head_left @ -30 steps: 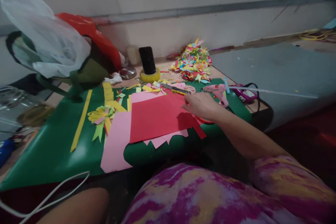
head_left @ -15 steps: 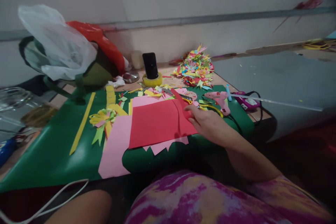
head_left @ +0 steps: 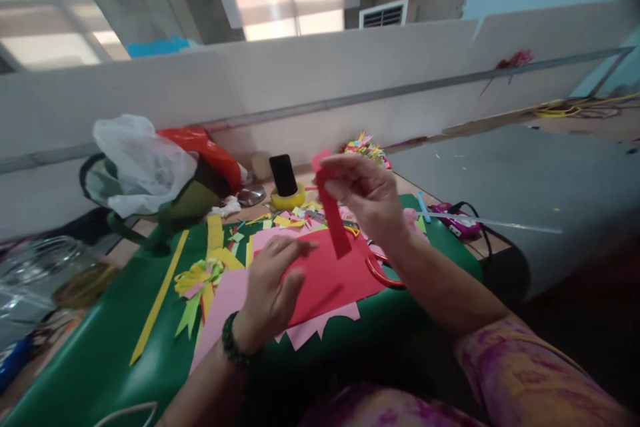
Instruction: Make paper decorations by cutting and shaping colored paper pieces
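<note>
My right hand (head_left: pixel 363 193) is raised over the work surface, thumb and fingers pinching a red paper strip (head_left: pixel 334 223) that hangs down at a slant. My left hand (head_left: pixel 273 280), with a dark beaded bracelet on its wrist, hovers over the left part of the red paper sheet (head_left: pixel 325 273). Its fingers are apart and nothing is in them. Beneath the red sheet lies pink paper (head_left: pixel 225 307) with a jagged cut edge. A red loop handle (head_left: pixel 383 272), apparently of scissors, rests at the sheet's right side, partly behind my right forearm.
Left on the green surface (head_left: pixel 115 320) are a yellow strip (head_left: pixel 160 297) and a paper-ribbon flower (head_left: pixel 200 283). Behind stand a phone (head_left: pixel 283 175) on a yellow tape roll (head_left: pixel 289 197), a bag (head_left: pixel 185 193) and a colourful paper pile (head_left: pixel 367 149). A purple device (head_left: pixel 456 220) lies right.
My right hand has lifted off the sheet with the red strip. My left hand has come into view over the red paper. The red handle now shows, and the view has tilted up.
</note>
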Motion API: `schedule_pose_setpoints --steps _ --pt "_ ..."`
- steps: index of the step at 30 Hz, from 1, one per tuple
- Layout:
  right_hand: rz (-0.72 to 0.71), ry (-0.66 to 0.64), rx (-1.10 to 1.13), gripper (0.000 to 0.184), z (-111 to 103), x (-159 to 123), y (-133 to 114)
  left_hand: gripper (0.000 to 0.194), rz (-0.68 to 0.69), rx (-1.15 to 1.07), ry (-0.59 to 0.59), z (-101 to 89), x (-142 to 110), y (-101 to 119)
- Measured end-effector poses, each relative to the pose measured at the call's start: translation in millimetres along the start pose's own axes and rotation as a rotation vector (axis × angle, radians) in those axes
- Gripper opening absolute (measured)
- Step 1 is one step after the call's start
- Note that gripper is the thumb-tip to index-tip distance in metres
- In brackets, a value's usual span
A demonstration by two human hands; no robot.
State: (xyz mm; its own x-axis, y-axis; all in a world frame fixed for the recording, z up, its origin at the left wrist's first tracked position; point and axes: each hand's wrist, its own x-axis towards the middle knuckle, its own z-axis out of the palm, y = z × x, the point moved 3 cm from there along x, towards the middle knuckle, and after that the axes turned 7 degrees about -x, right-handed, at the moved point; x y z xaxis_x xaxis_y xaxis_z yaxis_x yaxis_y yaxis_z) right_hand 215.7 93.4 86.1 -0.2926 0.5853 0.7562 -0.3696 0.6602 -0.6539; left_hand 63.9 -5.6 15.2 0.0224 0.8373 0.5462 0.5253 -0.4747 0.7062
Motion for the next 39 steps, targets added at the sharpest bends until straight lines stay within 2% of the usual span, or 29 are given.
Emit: schedule_pose_setpoints --steps 2,3,5,7,9,12,15,17,20,24,27,30,34,39 --pt "0.042 -0.112 0.002 0.021 18 -5 10 0.064 -0.129 -0.306 -0.01 3.1 19 -13" --pt "0.097 -0.166 -0.008 0.022 27 -10 21 0.066 -0.22 -0.483 -0.007 3.8 28 -21" --pt "0.246 -0.244 -0.004 0.022 41 -21 48 0.057 -0.374 -0.72 0.019 1.2 40 -34" --pt "0.369 -0.263 0.0 0.021 50 -30 74 0.042 -0.466 -0.772 0.036 -5.8 47 -45" --pt "0.417 -0.246 -0.042 0.023 54 -35 92 0.036 -0.525 -0.758 0.06 -14.1 50 -56" --pt "0.424 -0.27 -0.096 0.03 56 -41 101 0.036 -0.602 -0.803 0.213 -25.5 49 -75" --pt "0.473 -0.355 -0.053 0.027 57 -47 101 0.028 -0.66 -0.884 0.369 -31.2 45 -94" --pt "0.488 -0.429 -0.025 0.025 58 -51 100 0.022 -0.685 -0.909 0.402 -31.5 42 -103" --pt "0.418 -0.509 -0.101 0.025 58 -56 101 0.018 -0.713 -0.927 0.419 -30.4 37 -111" --pt "0.395 -0.528 -0.2 0.018 60 -60 106 0.027 -0.702 -0.962 0.375 -27.9 33 -109" --pt "0.383 -0.474 -0.263 0.017 59 -60 108 0.039 -0.638 -0.955 0.284 -24.5 32 -103" --pt "0.328 -0.367 -0.384 0.013 54 -54 107 0.041 -0.62 -0.856 0.235 -20.8 30 -101" --pt "0.432 -0.394 -0.435 0.015 52 -50 113 0.045 -0.626 -0.745 0.25 -18.2 28 -102" --pt "0.66 -0.397 -0.353 0.02 54 -50 125 0.046 -0.591 -0.792 0.222 -16.3 29 -102"
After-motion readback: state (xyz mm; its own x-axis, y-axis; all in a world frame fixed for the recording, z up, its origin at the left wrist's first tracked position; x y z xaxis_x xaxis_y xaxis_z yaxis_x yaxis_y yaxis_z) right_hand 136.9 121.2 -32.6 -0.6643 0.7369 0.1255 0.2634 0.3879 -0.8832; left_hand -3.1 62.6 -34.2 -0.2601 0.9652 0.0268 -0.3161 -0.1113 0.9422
